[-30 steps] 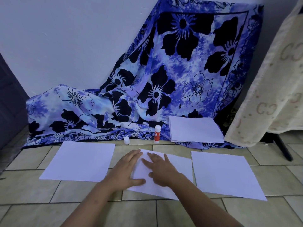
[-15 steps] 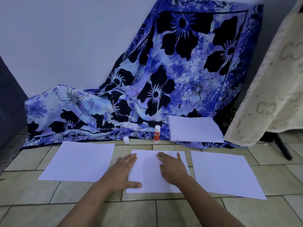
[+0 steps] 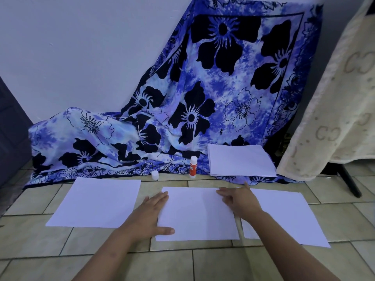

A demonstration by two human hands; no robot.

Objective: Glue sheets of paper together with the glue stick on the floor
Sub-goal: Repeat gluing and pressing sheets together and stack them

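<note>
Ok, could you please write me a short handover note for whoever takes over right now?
Left hand open, flat on the left edge of the middle sheet; right hand open on its right edge.
Glue stick upright by the cloth, white cap apart to its left; paper stack on the cloth.
Done: middle sheet seemingly pressed down. Left: left sheet, right sheet, the stack.

Middle sheet [image 3: 196,213]: skewed a second ago, now lies square to the floor tiles.
Left hand [image 3: 151,212]: has slid from the sheet's centre to its left edge.
Right hand [image 3: 239,201]: has slid out to the sheet's right edge.
</note>
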